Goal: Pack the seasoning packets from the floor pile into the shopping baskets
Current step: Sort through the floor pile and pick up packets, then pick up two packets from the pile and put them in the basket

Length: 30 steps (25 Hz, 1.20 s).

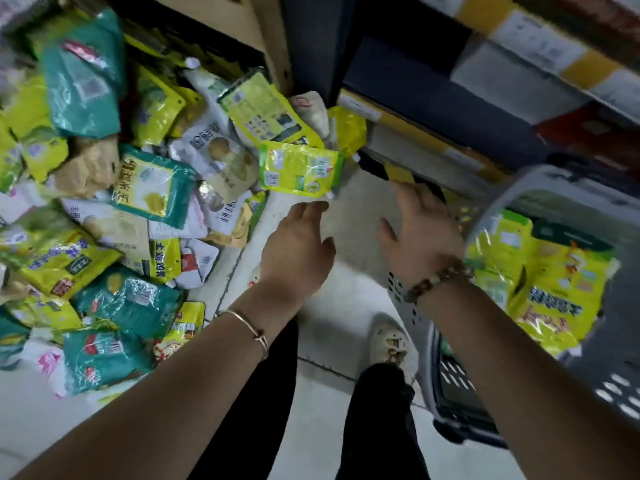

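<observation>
A big pile of seasoning packets (114,202), yellow, teal and white, covers the floor on the left. A small yellow-green packet (299,168) lies at the pile's right edge. My left hand (298,252) hovers just below it, fingers relaxed and holding nothing. My right hand (420,230) is spread, palm down, above the floor beside the grey shopping basket (408,306). Several yellow packets (543,282) lie inside that basket. Neither hand touches a packet.
Low shelves with cardboard boxes (426,143) run along the top right, close behind the basket. A bare patch of white tiled floor (346,299) lies between pile and basket. My dark trouser legs and a light shoe (389,344) stand there.
</observation>
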### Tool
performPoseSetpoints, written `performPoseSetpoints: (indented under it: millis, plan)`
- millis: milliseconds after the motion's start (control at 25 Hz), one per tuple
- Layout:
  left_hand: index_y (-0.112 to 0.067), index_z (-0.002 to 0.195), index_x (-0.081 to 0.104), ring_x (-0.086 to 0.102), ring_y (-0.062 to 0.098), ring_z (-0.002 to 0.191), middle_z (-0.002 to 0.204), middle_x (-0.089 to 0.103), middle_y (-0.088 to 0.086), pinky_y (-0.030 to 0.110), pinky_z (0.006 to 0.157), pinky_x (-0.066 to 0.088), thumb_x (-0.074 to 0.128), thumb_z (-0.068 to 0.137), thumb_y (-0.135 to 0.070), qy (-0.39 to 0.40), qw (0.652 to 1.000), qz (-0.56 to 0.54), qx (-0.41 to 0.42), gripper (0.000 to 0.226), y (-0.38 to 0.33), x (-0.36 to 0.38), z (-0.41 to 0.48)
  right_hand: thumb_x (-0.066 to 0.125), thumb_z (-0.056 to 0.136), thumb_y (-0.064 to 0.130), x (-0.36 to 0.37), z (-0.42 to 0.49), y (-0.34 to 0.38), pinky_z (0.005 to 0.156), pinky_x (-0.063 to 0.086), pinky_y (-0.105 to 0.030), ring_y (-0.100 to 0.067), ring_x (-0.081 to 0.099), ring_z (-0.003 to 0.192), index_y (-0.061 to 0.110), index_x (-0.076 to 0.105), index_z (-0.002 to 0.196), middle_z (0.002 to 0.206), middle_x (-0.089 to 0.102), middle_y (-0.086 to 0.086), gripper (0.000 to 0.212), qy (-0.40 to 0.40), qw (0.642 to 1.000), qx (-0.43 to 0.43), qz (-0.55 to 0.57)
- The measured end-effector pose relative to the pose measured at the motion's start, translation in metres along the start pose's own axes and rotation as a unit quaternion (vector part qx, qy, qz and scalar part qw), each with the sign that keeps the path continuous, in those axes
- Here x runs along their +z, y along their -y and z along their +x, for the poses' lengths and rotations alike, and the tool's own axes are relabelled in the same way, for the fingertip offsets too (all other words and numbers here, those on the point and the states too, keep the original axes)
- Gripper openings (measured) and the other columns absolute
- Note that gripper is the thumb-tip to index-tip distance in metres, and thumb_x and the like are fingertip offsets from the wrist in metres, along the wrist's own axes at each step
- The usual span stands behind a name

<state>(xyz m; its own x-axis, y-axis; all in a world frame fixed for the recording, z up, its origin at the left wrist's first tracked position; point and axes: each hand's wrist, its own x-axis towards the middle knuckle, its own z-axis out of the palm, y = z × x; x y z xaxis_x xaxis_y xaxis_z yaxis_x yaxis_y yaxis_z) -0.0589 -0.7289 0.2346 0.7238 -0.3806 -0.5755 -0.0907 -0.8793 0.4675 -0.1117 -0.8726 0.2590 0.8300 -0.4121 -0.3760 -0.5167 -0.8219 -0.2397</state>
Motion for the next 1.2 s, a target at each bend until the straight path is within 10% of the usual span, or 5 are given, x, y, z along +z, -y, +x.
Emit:
performPoseSetpoints:
  millis: [440,680,920,1200]
  plan:
    - [-0.021,0.141,0.037,0.047,0.028,0.125,0.142,0.041,0.007,0.036,0.096,0.041,0.055,0.087,-0.019,0.062,0.989,-0.032,-0.129,0.057,0.140,0.015,0.089,0.054,0.090,0.026,0.157,0.137,0.061,0.097,0.038,-0.042,-0.032,0.039,0.128,0.018,0.037,0.137,0.140,0.041,-0.011,0.050,0.208,0.977,0.009,-0.050]
    - [-0.024,0.135,0.045,0.049,0.026,0.122,0.136,0.048,0.005,0.035,0.092,0.045,0.051,0.089,-0.021,0.045,0.981,-0.052,-0.181,0.047,0.186,0.056,0.144,0.070,0.078,0.046,0.228,0.227,0.058,0.109,0.022,-0.051,-0.032,0.024,0.139,0.020,0.006,0.149,0.152,0.020,-0.013,0.099,0.218,0.956,0.030,-0.196]
    - [-0.011,0.127,0.053,0.052,0.032,0.113,0.125,0.056,0.013,0.026,0.076,0.036,0.052,0.087,-0.012,0.013,0.955,-0.154,-0.253,0.040,0.202,0.085,0.192,0.076,0.073,0.038,0.284,0.231,0.043,0.107,0.023,-0.047,-0.031,0.028,0.136,0.022,0.011,0.148,0.149,0.023,-0.016,0.100,0.110,0.983,0.038,-0.142]
    - [-0.011,0.123,0.058,0.056,0.028,0.109,0.119,0.061,0.009,0.024,0.077,0.040,0.055,0.085,-0.010,-0.012,0.918,-0.247,-0.310,0.038,0.211,0.098,0.193,0.060,0.089,0.019,0.300,0.224,0.025,0.079,0.041,-0.036,-0.034,0.057,0.103,0.004,0.060,0.103,0.109,0.063,-0.019,0.020,0.131,0.990,0.035,0.031]
